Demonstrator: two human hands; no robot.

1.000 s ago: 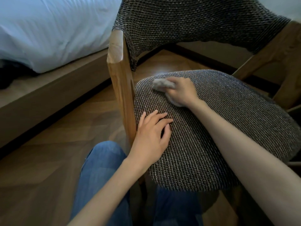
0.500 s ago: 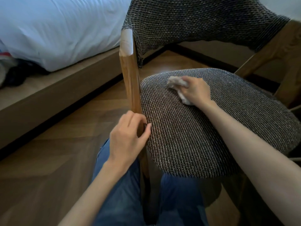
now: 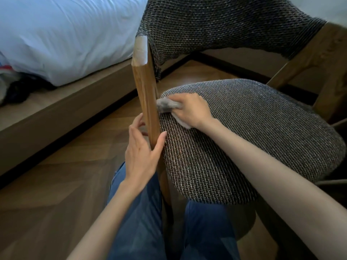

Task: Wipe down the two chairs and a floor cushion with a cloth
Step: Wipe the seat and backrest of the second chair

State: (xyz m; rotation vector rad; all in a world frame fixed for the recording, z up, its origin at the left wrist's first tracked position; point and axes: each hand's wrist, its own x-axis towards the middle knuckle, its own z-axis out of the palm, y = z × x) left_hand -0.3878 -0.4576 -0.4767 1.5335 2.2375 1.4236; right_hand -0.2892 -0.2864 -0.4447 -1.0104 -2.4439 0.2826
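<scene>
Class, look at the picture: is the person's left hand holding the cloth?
No: the left hand grips the chair's wooden post, while the right hand presses the cloth on the seat.

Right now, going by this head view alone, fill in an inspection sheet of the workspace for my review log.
Surface: wooden herringbone floor, bare where visible.
Job's things: chair with woven grey seat and wooden post; crumpled grey cloth pressed on the seat's edge by the post. Second chair and floor cushion: nothing seen.
Clutter: dark bundle on the bed platform, too dim to identify.
Grippers: left hand wrapped around the post; right hand closed on the cloth.
Cables: nothing seen.
Surroundings: bed with white duvet; the person's jeans below the chair.
</scene>
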